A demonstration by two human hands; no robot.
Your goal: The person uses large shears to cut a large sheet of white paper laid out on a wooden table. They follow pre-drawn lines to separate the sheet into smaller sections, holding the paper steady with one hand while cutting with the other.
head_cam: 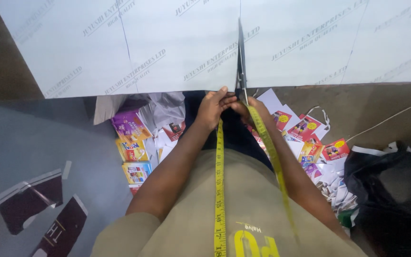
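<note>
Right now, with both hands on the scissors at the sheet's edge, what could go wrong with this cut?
The left hand sits pressed beside the right hand at the scissors, so fingers could get nipped. The yellow tape measure hangs by the handles and might snag in the blades. The white sheet overhangs unsupported, so it may sag and pull the cut crooked.

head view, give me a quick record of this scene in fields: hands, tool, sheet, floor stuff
left hand: left hand closed over the scissors' handles at the sheet's edge
right hand: right hand beside it on the same handles
tool: scissors, blades pointing away into the sheet
sheet: large white sheet with faint print and thin drawn lines
worn: yellow tape measure hanging round the neck
floor: colourful printed cards, paper scraps, black bag
</note>
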